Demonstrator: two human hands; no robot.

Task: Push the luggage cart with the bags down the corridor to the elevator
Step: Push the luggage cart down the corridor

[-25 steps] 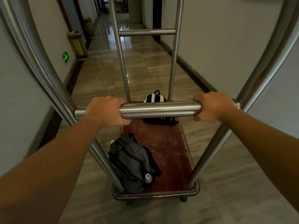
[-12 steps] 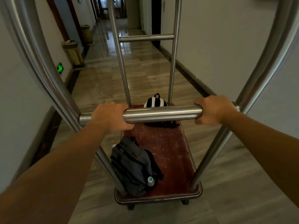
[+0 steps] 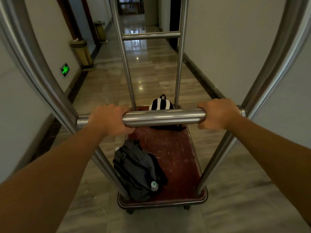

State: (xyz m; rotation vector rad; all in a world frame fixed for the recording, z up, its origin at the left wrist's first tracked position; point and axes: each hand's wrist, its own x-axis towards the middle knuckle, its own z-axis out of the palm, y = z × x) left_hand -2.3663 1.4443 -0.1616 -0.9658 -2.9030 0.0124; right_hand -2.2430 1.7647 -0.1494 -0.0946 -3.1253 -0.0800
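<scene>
Head-camera view: a person's two bare hands grip the steel push bar (image 3: 164,118) of a luggage cart (image 3: 183,167) standing in a marble-floored corridor. Left hand (image 3: 110,121) is wrapped over the bar's left end, fingers curled tight around the tube; right hand (image 3: 218,116) is clenched around the bar's right end, just inside the cart's curved right upright. Both forearms reach straight out to the bar. Below the bar, on the cart's worn red deck, a dark grey backpack (image 3: 138,170) lies at the near left corner, leaning against the left upright, with a green-capped bottle (image 3: 154,185) showing in its side pocket. Beyond the bar, at the deck's far end, a black-and-white striped bag (image 3: 161,104) sits upright between the two far posts, partly hidden by the bar. Ahead of the bar and to its left, a lit green exit sign (image 3: 65,70) glows low on the wall, and past it two gold-coloured bins (image 3: 82,54) stand against the same wall. No elevator can be made out down the hall.
</scene>
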